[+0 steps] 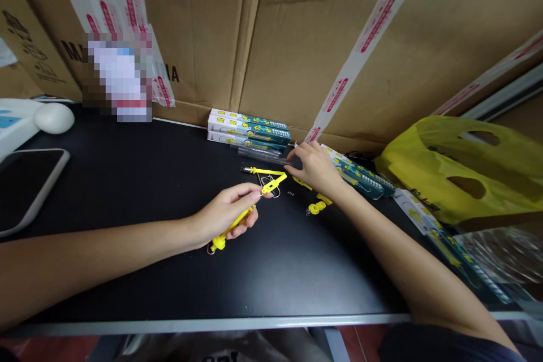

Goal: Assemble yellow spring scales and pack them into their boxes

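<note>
My left hand (231,212) is closed around a thin yellow plastic rod assembly (242,218), with a knobbed end and a bit of wire showing below the fist. Close to its fingertips is a yellow slotted piece (271,185), joined at an angle to a yellow stick (268,171) with a metal tip; whether the fingers pinch it I cannot tell. My right hand (316,165) reaches farther back, thumb and fingers closed on the end of a clear plastic tube (263,157). Beneath and beside it lie yellow knobbed parts (316,207) and a small spring (291,193).
Printed boxes (250,129) are stacked at the back, with more boxes (360,172) behind my right arm. A yellow plastic bag (458,169) and another box (449,243) lie right. A phone (31,189) and a white rounded object (54,118) are left. Large cartons (297,39) line the back.
</note>
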`<state>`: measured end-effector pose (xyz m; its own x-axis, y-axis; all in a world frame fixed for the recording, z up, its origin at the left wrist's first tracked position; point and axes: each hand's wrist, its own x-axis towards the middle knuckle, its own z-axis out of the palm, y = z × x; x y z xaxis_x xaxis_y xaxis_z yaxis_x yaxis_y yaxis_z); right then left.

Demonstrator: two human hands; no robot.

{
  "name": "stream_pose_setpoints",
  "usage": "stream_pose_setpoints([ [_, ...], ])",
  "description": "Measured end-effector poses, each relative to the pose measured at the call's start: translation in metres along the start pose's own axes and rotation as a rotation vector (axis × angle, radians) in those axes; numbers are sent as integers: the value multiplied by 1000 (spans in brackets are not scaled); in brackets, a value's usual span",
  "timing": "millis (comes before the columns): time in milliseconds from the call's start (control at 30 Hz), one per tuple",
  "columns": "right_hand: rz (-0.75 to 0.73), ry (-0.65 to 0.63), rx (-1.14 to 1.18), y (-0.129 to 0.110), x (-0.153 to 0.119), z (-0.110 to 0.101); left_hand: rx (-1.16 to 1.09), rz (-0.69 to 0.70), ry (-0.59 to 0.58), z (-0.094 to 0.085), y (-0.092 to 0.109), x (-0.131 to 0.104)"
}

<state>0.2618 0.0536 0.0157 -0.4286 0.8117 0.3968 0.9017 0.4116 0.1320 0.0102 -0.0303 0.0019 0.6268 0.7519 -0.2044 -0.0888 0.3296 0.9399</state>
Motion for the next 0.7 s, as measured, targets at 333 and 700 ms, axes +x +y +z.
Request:
stream_pose_setpoints([
  [333,278,249,1061,11,-11,-36,1,38,-11,-2,-1,-1],
  [700,633,385,1626,20,-17,-27,93,99,109,-8,3,5],
])
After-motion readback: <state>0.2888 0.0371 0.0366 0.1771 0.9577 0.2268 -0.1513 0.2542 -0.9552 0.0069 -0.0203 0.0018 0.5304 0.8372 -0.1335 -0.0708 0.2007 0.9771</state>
